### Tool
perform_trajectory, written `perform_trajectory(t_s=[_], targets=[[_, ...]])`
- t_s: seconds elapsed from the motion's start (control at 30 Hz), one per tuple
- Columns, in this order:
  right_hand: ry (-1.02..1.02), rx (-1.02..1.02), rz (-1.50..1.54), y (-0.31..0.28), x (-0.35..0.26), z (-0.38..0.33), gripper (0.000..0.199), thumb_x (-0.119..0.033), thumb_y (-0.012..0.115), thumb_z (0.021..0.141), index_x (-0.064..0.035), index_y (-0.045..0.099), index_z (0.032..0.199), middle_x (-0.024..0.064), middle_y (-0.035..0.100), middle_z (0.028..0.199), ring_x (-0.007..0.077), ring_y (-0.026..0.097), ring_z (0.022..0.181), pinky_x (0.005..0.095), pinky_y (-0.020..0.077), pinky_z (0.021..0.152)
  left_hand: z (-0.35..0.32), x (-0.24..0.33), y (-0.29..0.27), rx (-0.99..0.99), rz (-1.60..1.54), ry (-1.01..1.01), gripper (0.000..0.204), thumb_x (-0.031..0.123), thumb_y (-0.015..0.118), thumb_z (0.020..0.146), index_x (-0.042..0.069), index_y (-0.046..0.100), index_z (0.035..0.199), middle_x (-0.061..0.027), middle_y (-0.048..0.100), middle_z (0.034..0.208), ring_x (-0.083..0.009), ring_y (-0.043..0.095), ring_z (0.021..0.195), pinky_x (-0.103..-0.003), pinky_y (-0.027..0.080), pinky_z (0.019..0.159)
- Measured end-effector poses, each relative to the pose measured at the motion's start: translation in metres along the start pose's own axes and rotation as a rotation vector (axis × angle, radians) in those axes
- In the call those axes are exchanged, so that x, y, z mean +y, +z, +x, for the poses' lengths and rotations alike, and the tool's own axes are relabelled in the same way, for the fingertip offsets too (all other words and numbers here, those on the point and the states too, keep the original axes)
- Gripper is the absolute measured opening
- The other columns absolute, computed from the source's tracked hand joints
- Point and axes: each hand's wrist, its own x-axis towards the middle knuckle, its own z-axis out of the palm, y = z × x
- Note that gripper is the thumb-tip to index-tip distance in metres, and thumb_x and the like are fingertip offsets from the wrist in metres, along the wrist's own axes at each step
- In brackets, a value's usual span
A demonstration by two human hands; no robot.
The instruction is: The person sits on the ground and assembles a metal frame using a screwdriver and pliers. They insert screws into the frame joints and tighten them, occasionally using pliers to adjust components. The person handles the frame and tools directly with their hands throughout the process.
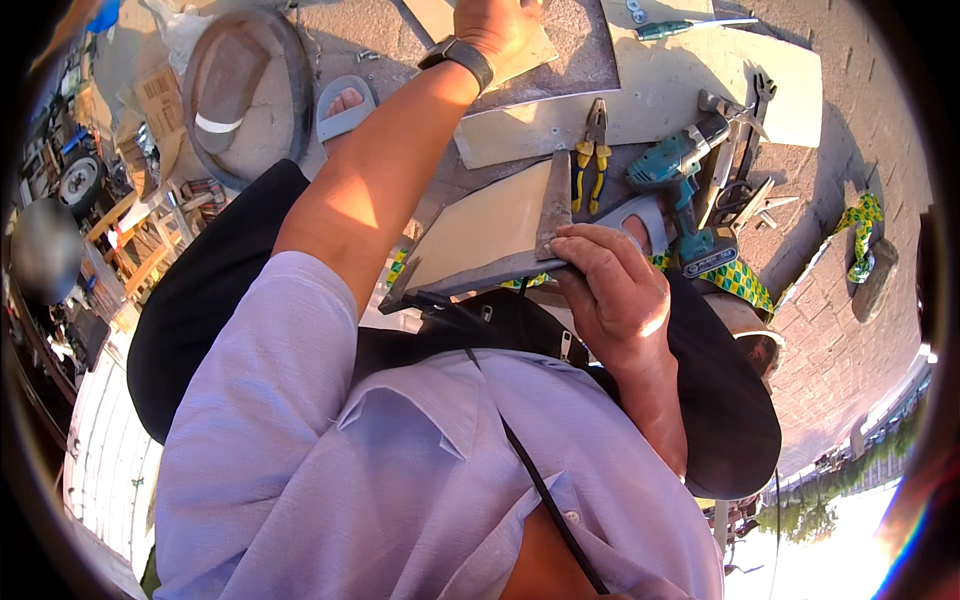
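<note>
My right hand (pixel 622 300) grips the right edge of a beige panel with a dark grey border (pixel 480 232), which lies tilted across my lap. Its fingers lie over the border, with the thumb side low against it. My left arm stretches far forward, with a dark wristband on it. At the top edge my left hand (pixel 497 28) is over a pale strip of board (pixel 525 62) on a larger speckled board (pixel 585 45). The picture's edge cuts off its fingers, so their grip is hidden. Pliers with yellow and blue handles (pixel 592 160) lie just beyond the panel.
To the right lie a teal cordless drill (pixel 665 165), a wrench (pixel 757 110) and other hand tools. A screwdriver (pixel 690 28) is at the far right. Beneath them is a pale sheet (pixel 730 75). A round dark rim (pixel 300 90) and a cardboard box (pixel 160 100) are at left.
</note>
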Motion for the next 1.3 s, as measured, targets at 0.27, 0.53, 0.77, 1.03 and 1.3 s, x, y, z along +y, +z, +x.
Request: perform_trajectory(t_s=[0.27, 0.53, 0.77, 1.03, 1.3], targets=[[0.020, 0.005, -0.022, 0.003, -0.006, -0.001, 0.037, 0.007, 0.080, 0.072, -0.0046, 0.070, 0.106, 0.0103, 0.072, 0.107, 0.0294, 0.072, 0.092, 0.0363, 0.0598, 0.076, -0.079, -0.135, -0.103, 0.075, 0.394, -0.379, 0.019, 0.023, 0.070, 0.083, 0.013, 0.079, 0.096, -0.0173, 0.075, 0.094, -0.0410, 0.071, 0.089, -0.047, 0.058, 0.079], [0.034, 0.049, -0.053, 0.009, -0.008, -0.001, 0.036, 0.003, 0.082, 0.071, -0.0073, 0.071, 0.104, 0.0058, 0.073, 0.104, 0.0263, 0.072, 0.089, 0.0353, 0.0577, 0.075, -0.100, -0.135, -0.135, -0.230, 0.673, -0.557, 0.023, 0.030, 0.069, 0.085, 0.020, 0.081, 0.102, -0.0141, 0.076, 0.104, -0.0383, 0.072, 0.099, -0.047, 0.058, 0.087], [0.069, 0.012, -0.026, 0.007, -0.011, -0.002, 0.035, 0.009, 0.077, 0.075, -0.0023, 0.070, 0.108, 0.0123, 0.072, 0.108, 0.0278, 0.073, 0.093, 0.0345, 0.0585, 0.079, -0.095, -0.126, -0.134, -0.340, 0.838, -0.438, 0.029, 0.042, 0.072, 0.084, 0.024, 0.082, 0.104, -0.0106, 0.077, 0.107, -0.0383, 0.070, 0.106, -0.048, 0.056, 0.091], [0.032, 0.054, -0.045, 0.010, -0.008, -0.001, 0.035, 0.005, 0.078, 0.074, -0.0055, 0.071, 0.107, 0.0092, 0.071, 0.107, 0.0294, 0.072, 0.092, 0.0373, 0.0598, 0.076, -0.084, -0.134, -0.133, -0.420, 0.855, -0.444, 0.029, 0.037, 0.065, 0.088, 0.019, 0.082, 0.103, -0.0120, 0.074, 0.112, -0.0375, 0.066, 0.113, -0.051, 0.054, 0.094], [0.030, 0.057, -0.115, 0.010, -0.009, -0.006, 0.038, 0.001, 0.081, 0.073, -0.0101, 0.070, 0.108, 0.0052, 0.072, 0.107, 0.0280, 0.071, 0.089, 0.0375, 0.0547, 0.076, -0.089, -0.154, -0.124, -0.387, 0.946, -0.275, 0.030, 0.035, 0.061, 0.090, 0.018, 0.080, 0.106, -0.0132, 0.068, 0.118, -0.0387, 0.060, 0.117, -0.053, 0.050, 0.097]])
